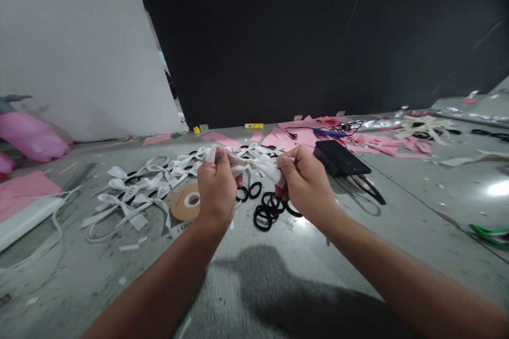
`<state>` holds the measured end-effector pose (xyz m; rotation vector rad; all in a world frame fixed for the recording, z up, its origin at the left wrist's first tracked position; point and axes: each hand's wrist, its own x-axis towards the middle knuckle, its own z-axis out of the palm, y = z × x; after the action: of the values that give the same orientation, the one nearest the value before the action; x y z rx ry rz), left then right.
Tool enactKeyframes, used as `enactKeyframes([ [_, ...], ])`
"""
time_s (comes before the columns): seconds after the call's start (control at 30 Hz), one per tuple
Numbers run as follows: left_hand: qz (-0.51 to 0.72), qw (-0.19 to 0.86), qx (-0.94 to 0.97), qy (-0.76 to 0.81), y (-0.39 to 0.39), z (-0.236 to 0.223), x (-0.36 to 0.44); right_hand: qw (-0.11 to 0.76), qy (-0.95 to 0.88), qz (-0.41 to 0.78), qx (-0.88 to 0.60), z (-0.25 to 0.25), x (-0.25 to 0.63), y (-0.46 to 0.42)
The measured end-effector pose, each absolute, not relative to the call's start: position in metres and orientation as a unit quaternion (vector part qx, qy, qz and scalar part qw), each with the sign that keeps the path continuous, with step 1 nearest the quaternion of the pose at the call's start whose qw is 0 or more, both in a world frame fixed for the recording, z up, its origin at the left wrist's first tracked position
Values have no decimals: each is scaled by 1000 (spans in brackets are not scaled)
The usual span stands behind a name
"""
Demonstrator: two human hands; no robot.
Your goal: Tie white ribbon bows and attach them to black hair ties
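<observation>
Your left hand (pixel 217 186) and right hand (pixel 307 179) pinch opposite sides of 1 white ribbon (pixel 271 170), its long axis running crosswise between them.

Both hands (pixel 217 185) (pixel 308 177) partly hide the white ribbon (pixel 270 170).
</observation>
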<state>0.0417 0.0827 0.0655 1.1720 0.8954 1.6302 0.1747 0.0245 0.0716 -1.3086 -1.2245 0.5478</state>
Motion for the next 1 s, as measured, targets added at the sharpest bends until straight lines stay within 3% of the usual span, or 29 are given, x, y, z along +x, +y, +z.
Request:
enactKeyframes([
  [0.23, 621, 445, 557, 325, 86, 72, 33, 634, -520, 287, -495, 78, 183, 30],
  [0.4, 425, 461, 716, 307, 80, 90, 16, 634, -556, 254, -473, 81, 187, 30],
  [0.5, 371, 467, 737, 318, 78, 95, 11, 632, -563, 224, -483, 82, 184, 26],
  [0.73, 417, 505, 700, 285, 85, 85, 13, 638, -564, 316, -418, 81, 176, 21],
  [1.0, 465, 567, 628, 261, 79, 69, 30, 635, -549, 276, -467, 76, 172, -7],
])
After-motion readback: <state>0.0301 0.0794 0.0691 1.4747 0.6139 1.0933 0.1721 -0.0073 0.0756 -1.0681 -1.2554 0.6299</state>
